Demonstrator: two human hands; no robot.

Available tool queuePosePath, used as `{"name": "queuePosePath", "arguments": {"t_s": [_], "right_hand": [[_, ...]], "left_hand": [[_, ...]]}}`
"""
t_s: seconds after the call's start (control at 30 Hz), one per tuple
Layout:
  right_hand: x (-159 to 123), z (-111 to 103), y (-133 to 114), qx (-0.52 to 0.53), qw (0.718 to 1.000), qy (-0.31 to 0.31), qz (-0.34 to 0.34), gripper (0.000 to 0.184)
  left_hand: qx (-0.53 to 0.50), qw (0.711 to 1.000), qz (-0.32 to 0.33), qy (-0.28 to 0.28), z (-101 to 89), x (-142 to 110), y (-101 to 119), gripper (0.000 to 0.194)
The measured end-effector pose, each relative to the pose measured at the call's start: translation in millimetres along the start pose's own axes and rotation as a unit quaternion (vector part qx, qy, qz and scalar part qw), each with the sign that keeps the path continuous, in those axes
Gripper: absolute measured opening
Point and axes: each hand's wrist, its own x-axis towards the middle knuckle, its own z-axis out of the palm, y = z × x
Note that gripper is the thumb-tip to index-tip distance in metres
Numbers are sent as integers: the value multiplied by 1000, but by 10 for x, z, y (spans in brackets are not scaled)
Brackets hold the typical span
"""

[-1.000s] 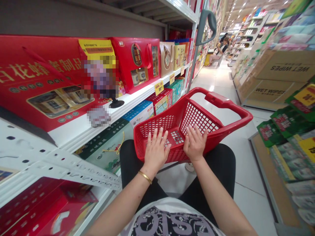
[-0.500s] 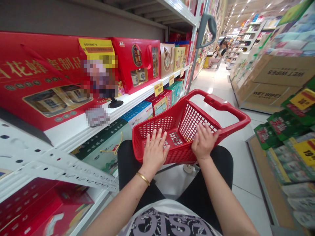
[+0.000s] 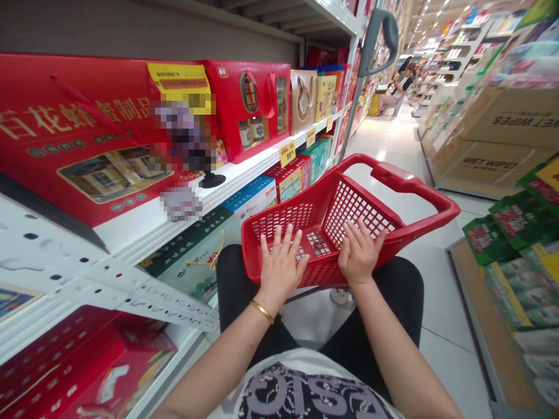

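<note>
A red plastic shopping basket (image 3: pixel 358 212) with mesh walls sits across my lap, and its long red handle (image 3: pixel 414 183) reaches to the right. My left hand (image 3: pixel 280 267) lies flat on the basket's mesh floor with the fingers spread, and a gold bangle (image 3: pixel 262 312) circles that wrist. My right hand (image 3: pixel 360 254) rests on the mesh close by, its fingers apart. Neither hand grasps anything. The basket looks empty, though my hands hide part of its floor.
White shelving (image 3: pixel 174 233) on the left holds red gift boxes (image 3: pixel 244 110) and yellow price tags. A grey pull handle (image 3: pixel 378 41) rises beyond the basket. Wet wipes cartons (image 3: pixel 489 163) and green packs (image 3: pixel 519 224) line the right, and a seated person (image 3: pixel 397 87) is far down the aisle.
My right hand has shifted slightly right across the mesh. The basket and shelves sit a little further right in view. My left hand stays on the basket.
</note>
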Motion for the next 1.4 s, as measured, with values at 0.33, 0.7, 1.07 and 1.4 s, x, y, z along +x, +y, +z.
{"name": "queuePosePath", "arguments": {"t_s": [0.33,0.7,1.07,1.4], "right_hand": [[-171,44,-613,63,986,-88,-125,40],[-140,98,-673,50,998,-37,5,36],[-158,-16,-463,23,996,-59,-55,40],[-196,120,-758,50,998,-42,-3,42]], "left_hand": [[-33,999,35,15,-22,-83,-186,80],[-24,998,-16,49,106,-211,-498,88],[5,998,5,69,110,-280,-492,97],[8,997,-13,71,112,-273,-473,95]]}}
